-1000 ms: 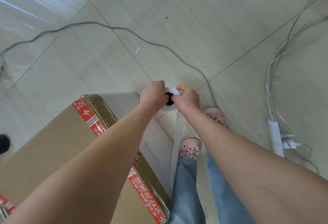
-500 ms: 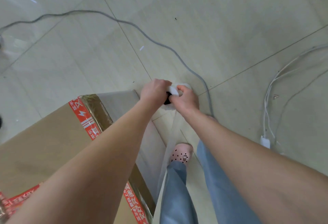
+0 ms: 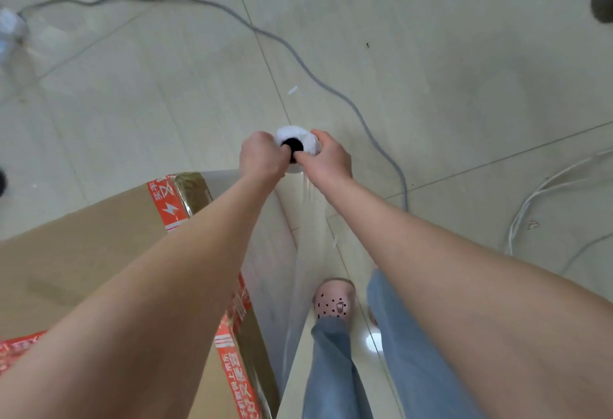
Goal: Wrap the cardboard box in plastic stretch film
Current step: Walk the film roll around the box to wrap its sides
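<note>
A big cardboard box [image 3: 76, 252] with red printed tape on its edges fills the lower left. Its right side wall is covered by clear stretch film [image 3: 272, 252]. Just past the box's far right corner, both hands hold a white roll of stretch film [image 3: 298, 138] upright, its black core facing me. My left hand [image 3: 262, 156] grips the roll from the left and my right hand [image 3: 326, 156] from the right. A sheet of film runs down from the roll along the box side towards my legs.
A grey cable [image 3: 298, 60] snakes over the tiled floor beyond the roll. White cables [image 3: 530, 203] lie at the right. My feet in pink clogs [image 3: 333, 299] stand right of the box. A dark object [image 3: 602, 3] sits at the top right edge.
My view and body have shifted along the box side; the power strip at the right has left the view. Both hands keep hold of the roll, now slightly farther past the corner.
</note>
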Tool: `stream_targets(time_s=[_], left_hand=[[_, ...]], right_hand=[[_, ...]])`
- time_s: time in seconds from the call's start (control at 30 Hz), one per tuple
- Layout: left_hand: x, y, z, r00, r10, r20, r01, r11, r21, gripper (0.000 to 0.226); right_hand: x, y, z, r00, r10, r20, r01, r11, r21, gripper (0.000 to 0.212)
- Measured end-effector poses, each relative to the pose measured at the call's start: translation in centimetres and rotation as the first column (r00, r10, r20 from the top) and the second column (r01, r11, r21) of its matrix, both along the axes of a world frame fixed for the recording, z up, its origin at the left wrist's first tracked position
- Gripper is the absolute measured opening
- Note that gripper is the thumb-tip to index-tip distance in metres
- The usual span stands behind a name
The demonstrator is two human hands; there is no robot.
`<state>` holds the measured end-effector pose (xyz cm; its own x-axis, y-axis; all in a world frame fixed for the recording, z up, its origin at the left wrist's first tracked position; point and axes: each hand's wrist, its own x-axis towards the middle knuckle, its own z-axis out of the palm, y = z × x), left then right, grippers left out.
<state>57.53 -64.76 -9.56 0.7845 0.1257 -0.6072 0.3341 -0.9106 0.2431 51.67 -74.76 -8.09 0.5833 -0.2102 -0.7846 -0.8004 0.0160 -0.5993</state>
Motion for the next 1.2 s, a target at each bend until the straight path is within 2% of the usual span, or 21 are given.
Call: stream_targets(time_s=[0.1, 0.17, 0.23, 0.3, 0.43, 0.5, 0.53, 0.6, 0.63, 0.7, 0.8, 0.93, 1.0, 1.2], left_hand=[[1.7, 1.6, -0.2, 0.996, 0.083, 0.018, -0.083, 0.997, 0.010, 0.025], [2.5, 2.2, -0.3, 0.992, 0.125, 0.010, -0.125, 0.992, 0.001, 0.024], [3.0, 2.3, -0.1, 0.992, 0.126, -0.018, -0.126, 0.992, -0.012, 0.016], [3.2, 2.3, 0.1, 0.994, 0.093, -0.049, -0.093, 0.996, -0.013, 0.018], [3.3, 2.5, 0.4, 0.987, -0.125, -0.098, 0.129, 0.991, 0.034, 0.035], [3.7, 2.1, 0.7, 0.951, -0.302, -0.064, 0.306, 0.950, 0.056, 0.058], [3.9, 1.9, 0.9, 0.912, -0.407, -0.043, 0.410, 0.909, 0.081, 0.063], [4.6, 1.4, 1.1, 0.836, -0.547, -0.037, 0.547, 0.827, 0.129, 0.057], [5.0, 1.2, 1.2, 0.825, -0.562, -0.051, 0.563, 0.813, 0.147, 0.050], [5.8, 0.9, 1.6, 0.829, -0.552, -0.086, 0.558, 0.809, 0.183, 0.035], [6.9, 1.0, 1.7, 0.818, -0.566, -0.104, 0.575, 0.796, 0.190, 0.024], [8.9, 2.4, 0.9, 0.899, -0.431, -0.072, 0.437, 0.892, 0.114, 0.017], [9.9, 3.0, 0.6, 0.932, -0.358, -0.054, 0.362, 0.929, 0.081, 0.008], [12.5, 5.7, 0.1, 0.987, -0.156, -0.034, 0.156, 0.987, 0.026, 0.006]], right_hand=[[2.4, 1.2, -0.6, 0.999, 0.029, 0.025, -0.030, 0.999, 0.031, 0.054], [3.6, 1.8, -1.1, 0.999, 0.041, 0.018, -0.042, 0.998, 0.043, 0.045], [4.2, 2.0, -1.3, 0.999, 0.047, 0.007, -0.047, 0.998, 0.044, 0.033], [4.5, 2.1, -1.3, 0.999, 0.046, 0.001, -0.046, 0.999, 0.021, 0.024], [4.7, 2.2, -1.1, 0.997, 0.073, -0.023, -0.072, 0.997, 0.015, 0.032], [4.9, 2.1, -1.2, 0.997, 0.076, -0.032, -0.076, 0.997, 0.017, 0.035], [5.0, 2.0, -1.2, 0.996, 0.079, -0.031, -0.078, 0.997, 0.016, 0.030], [5.3, 1.9, -1.3, 0.995, 0.095, -0.033, -0.095, 0.995, 0.003, 0.017], [5.4, 1.9, -1.4, 0.993, 0.110, -0.034, -0.110, 0.994, -0.003, 0.014], [5.6, 1.9, -1.4, 0.989, 0.140, -0.044, -0.141, 0.990, -0.002, 0.017], [6.3, 1.8, -1.6, 0.990, 0.118, -0.075, -0.119, 0.993, -0.002, 0.048], [7.9, 1.7, -1.1, 0.994, -0.002, -0.110, 0.006, 0.999, 0.041, 0.065], [9.0, 2.4, -1.0, 0.991, 0.015, -0.133, -0.003, 0.996, 0.089, 0.067], [12.8, 5.3, -1.1, 0.993, 0.002, -0.114, 0.010, 0.994, 0.110, 0.064]])
